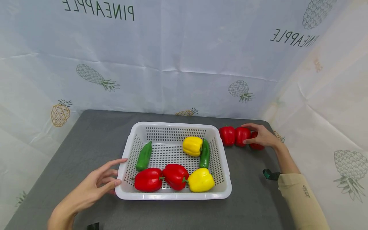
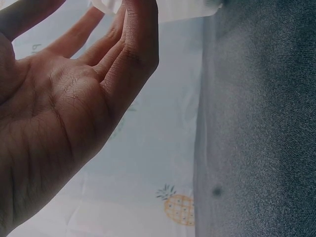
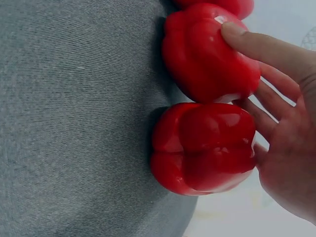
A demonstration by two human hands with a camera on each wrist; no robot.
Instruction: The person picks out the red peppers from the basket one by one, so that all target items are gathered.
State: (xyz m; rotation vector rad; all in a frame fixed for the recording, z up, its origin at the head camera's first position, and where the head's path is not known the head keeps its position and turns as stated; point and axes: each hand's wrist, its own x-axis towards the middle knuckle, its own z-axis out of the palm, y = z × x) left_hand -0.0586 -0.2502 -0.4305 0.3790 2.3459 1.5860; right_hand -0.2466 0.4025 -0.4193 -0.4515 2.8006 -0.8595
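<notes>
While the right hand [image 1: 262,136] has its thumb and fingers around the middle pepper [image 1: 241,136] in a row of three, in the head view, that row lies at the basket's [image 1: 172,196] two o'clock, near the table's [image 1: 247,204] far right corner. The inner pepper [image 1: 227,136] sits just beside the basket's rim, and the end pepper [image 1: 256,146] is partly under the palm. At the basket's eight o'clock, the left hand [image 1: 89,187] lies relaxed, fingers parted, index finger and thumb at the rim without wrapping it. Bare table runs from the basket's three to six o'clock; toward twelve, its far edge meets the cloth [image 1: 172,89] closely.

From the left wrist, the fingers reach toward twelve o'clock, where the basket's pale edge shows; their contact is partly hidden.

From the right wrist, the thumb presses the middle pepper's face at one o'clock, with fingers behind it. The end pepper lies right against it at six o'clock; whether the little finger touches that one, I cannot tell.
</notes>
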